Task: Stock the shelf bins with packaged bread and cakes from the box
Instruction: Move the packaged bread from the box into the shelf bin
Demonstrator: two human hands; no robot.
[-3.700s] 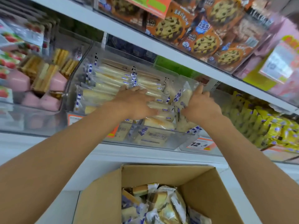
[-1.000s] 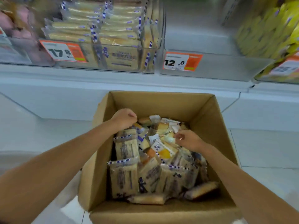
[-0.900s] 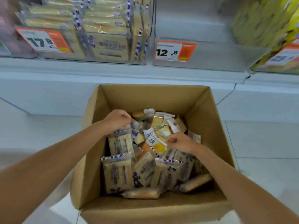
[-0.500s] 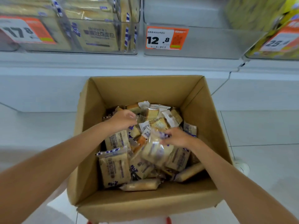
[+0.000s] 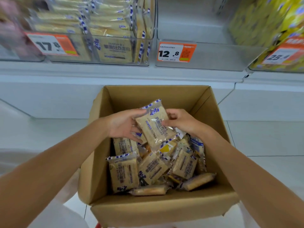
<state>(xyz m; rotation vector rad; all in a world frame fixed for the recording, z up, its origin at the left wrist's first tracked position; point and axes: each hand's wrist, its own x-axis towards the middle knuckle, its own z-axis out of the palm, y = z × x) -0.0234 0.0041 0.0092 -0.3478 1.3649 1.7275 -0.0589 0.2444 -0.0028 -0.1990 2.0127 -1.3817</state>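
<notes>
A clear-wrapped packet of tan sliced bread with blue-and-white striped end seals [image 5: 154, 123] is held above the open brown cardboard box [image 5: 164, 209], tilted so its long axis runs from the upper left to the lower right, the printed face turned up toward the camera. The left hand [image 5: 122, 125] grips its left edge, thumb across the top corner and fingers [image 5: 134, 137] curled beneath. The right hand [image 5: 181, 122] clasps the right edge, its fingers closed onto the wrapper.

Below the packet, the box holds a loose heap of similar bread packets [image 5: 153, 168], some upright, some leaning, with two long golden cake rolls in clear wrap [image 5: 196, 181] lying along the near side.

The box stands in front of a white shelf unit [image 5: 115, 74] on a pale tiled floor [image 5: 263, 137]. On the shelf, a clear plastic bin on the left [image 5: 98, 46] is packed with the same bread and carries an orange-and-white price tag reading 17.8 [image 5: 52, 45]. The clear bin beside it [image 5: 213, 55], tagged 12.8 [image 5: 176, 52], shows only its bare floor. Further right sit yellow packages [image 5: 266, 18], blurred.
</notes>
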